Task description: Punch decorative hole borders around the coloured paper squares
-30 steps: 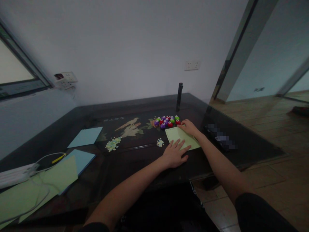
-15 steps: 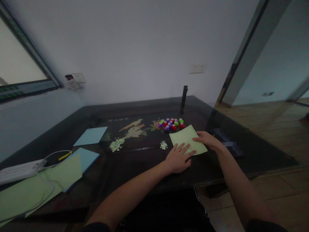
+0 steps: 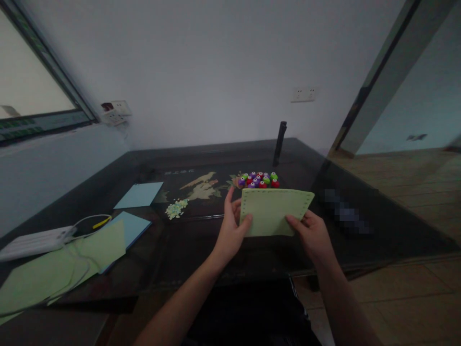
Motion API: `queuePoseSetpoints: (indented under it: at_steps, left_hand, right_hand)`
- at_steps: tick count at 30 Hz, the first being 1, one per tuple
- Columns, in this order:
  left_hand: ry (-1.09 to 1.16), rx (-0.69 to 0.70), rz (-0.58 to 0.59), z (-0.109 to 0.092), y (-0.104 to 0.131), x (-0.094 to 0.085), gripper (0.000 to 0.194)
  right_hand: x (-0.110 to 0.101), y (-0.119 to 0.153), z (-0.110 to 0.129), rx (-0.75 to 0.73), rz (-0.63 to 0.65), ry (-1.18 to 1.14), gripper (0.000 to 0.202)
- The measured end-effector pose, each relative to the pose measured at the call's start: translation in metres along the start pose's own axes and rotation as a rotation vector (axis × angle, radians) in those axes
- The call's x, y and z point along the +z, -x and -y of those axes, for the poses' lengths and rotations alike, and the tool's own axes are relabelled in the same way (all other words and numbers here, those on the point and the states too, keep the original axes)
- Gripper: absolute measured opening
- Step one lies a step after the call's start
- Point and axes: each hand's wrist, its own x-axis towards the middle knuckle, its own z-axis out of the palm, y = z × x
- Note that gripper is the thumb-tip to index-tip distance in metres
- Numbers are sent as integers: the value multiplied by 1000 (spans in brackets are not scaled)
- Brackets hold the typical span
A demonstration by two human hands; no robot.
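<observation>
A pale green sheet of paper (image 3: 272,214) is raised off the table and tilted toward me, with rows of small marks or holes along its top and side edges. My left hand (image 3: 232,226) grips its left edge, thumb in front and fingers partly hidden behind. On the lower right edge, my right hand (image 3: 313,233) pinches the sheet between thumb and fingers. Just beyond the paper sit several small red, purple and green pieces with white eye-like spots (image 3: 257,180), their nearest ones close to the sheet's top edge.
A pile of tiny paper bits (image 3: 176,209) lies left of centre. Blue sheets (image 3: 139,194), green sheets (image 3: 82,259) and a white power strip (image 3: 36,242) with a cable occupy the left side. A black upright object (image 3: 280,144) stands at the back; a blurred dark item (image 3: 345,214) lies right.
The green paper has come up off the table and tilted toward me. My left hand, flat on it before, now grips its left edge; my right hand has moved to its lower right.
</observation>
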Motion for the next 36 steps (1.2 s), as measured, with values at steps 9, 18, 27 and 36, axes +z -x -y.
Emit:
queuePoseSetpoints:
  at_steps: [9,18,27,36]
  left_hand:
    - [-51,-116,-218,13,52,-22,29]
    - [-59,-168,-247,27,62,-19,35]
    - [-253,-268,-168,28,69,-23,23]
    - [-457,-299,-117,16,47,-58,22]
  right_hand:
    - [44,33,-14,-55,120,20,33]
    - [49,33,-21,-59,122,70,35]
    - [36,36,-35,-96,177,372,34]
    - [64,25,-27,-116,255,517,38]
